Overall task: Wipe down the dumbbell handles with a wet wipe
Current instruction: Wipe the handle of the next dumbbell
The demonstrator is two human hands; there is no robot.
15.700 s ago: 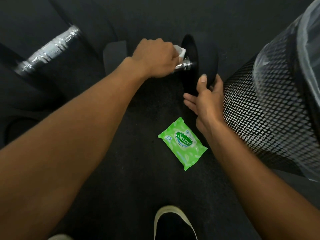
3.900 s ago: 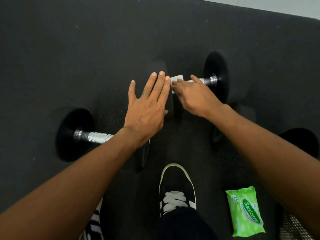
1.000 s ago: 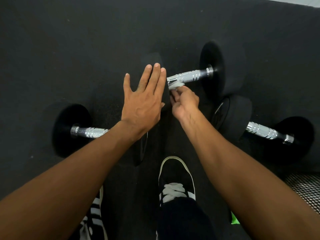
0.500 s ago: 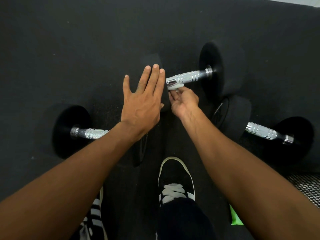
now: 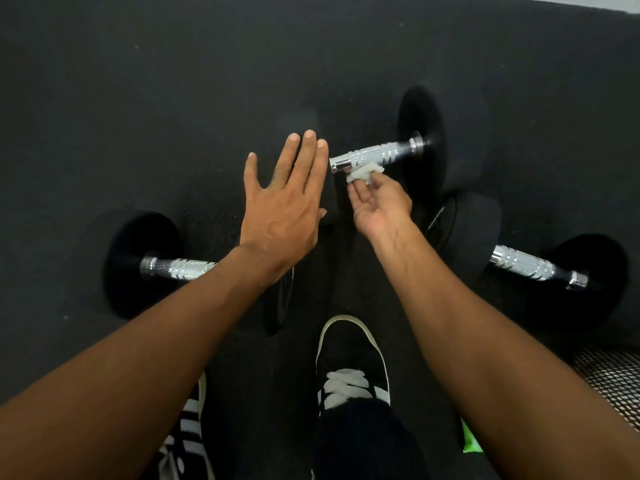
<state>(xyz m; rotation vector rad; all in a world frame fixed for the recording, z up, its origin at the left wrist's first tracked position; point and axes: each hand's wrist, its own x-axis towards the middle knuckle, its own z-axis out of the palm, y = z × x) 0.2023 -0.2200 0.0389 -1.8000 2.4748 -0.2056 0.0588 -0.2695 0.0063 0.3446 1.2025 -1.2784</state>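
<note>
Three black dumbbells with chrome handles lie on the dark floor. My right hand [image 5: 375, 199] pinches a crumpled white wet wipe [image 5: 363, 174] against the underside of the middle dumbbell's handle [image 5: 381, 154], near its left end. My left hand [image 5: 282, 202] is flat, fingers spread, pressed on the black weight head [image 5: 325, 199] at that handle's left end. The left dumbbell's handle [image 5: 180, 268] runs under my left forearm. The right dumbbell's handle [image 5: 526, 264] lies bare beyond my right arm.
My black-and-white shoes [image 5: 349, 368] stand on the black rubber floor [image 5: 173, 98] just below the dumbbells. A corner of the green wipes pack [image 5: 470, 441] peeks out under my right forearm. A black mesh bin [image 5: 609, 379] sits at the right edge.
My right hand has slid the wipe slightly rightward along the middle handle and turned palm-up under it. My left hand stays flat on the weight head.
</note>
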